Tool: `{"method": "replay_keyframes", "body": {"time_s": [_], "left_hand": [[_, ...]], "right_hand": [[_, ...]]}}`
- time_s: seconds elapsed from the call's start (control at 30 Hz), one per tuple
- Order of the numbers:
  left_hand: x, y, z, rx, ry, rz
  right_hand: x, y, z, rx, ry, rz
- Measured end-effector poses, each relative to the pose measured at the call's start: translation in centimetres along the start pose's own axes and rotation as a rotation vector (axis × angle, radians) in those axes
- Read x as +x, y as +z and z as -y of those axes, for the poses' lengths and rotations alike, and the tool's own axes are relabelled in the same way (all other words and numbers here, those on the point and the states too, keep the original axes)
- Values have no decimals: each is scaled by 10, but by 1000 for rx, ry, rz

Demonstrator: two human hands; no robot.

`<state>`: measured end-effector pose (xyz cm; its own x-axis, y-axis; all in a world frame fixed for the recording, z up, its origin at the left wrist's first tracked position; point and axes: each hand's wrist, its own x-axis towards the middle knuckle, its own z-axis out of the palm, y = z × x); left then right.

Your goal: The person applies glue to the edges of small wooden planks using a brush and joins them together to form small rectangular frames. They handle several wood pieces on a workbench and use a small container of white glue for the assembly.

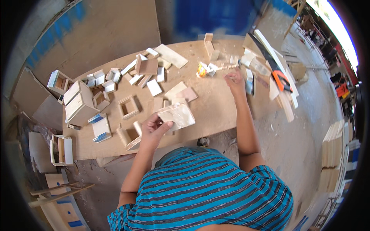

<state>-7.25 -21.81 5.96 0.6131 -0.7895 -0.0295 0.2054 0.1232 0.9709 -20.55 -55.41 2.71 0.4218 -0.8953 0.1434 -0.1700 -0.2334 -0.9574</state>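
Note:
My left hand [153, 129] grips a small flat wooden panel [178, 116] by its left end, thumb on top. The panel is held above the near part of the table, with pale smears on its face. Out to the right, my right hand [235, 81] hovers over the tabletop with its fingers curled together; whether something small is between them I cannot make out. Just left of it are a yellow-and-red packet [201, 70] and a crumpled white piece [212, 69]. An L-shaped wooden piece [209, 47] stands at the table's far edge.
Small wooden boxes, frames and offcuts crowd the left of the table [216, 111], among them a plywood box [79, 103] and a square frame [128, 107]. A handsaw with an orange handle [282, 81] lies on boards at the right. Stacked boards [332, 156] stand farther right.

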Motion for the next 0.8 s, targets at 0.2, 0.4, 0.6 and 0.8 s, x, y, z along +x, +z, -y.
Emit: {"method": "replay_keyframes", "body": {"time_s": [0.2, 0.4, 0.6, 0.8], "left_hand": [[106, 54, 38, 513, 209, 187], [163, 74, 77, 537, 34, 168], [201, 85, 101, 753, 107, 186], [220, 85, 133, 502, 147, 171]], "right_hand": [[48, 3, 15, 18, -185, 347], [66, -2, 35, -59, -409, 476], [89, -1, 45, -130, -430, 556], [96, 14, 23, 9, -502, 599]]}}
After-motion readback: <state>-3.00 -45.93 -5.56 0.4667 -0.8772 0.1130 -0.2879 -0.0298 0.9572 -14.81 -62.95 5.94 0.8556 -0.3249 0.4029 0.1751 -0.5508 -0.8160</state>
